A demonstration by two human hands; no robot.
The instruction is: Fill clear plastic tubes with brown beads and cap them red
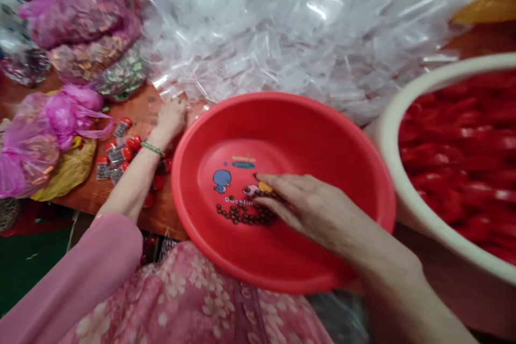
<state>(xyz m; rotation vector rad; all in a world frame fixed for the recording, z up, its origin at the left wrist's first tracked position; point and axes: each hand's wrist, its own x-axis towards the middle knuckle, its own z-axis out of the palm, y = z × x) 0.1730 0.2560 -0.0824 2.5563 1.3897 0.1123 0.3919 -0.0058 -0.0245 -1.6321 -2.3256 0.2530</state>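
Observation:
My right hand (308,204) reaches into a red plastic basin (330,134), thumb and fingers stretched out and apart. It is right at a small heap of brown beads (242,217) on the basin's printed bottom. Part of the heap is hidden by the hand, and one dark bead shows at a fingertip. My left hand (172,115), with a green bracelet on the wrist, is at the near left edge of a pile of small clear plastic pieces (250,59). Its fingertips are blurred among them, so their grip cannot be made out.
Small red-capped containers (119,153) lie beside my left forearm. Pink bags (80,11) of shiny pieces fill the left side, with a yellow bag (66,172) below. At right, a white-rimmed tub (389,123) of red pieces (455,156) stands against the basin.

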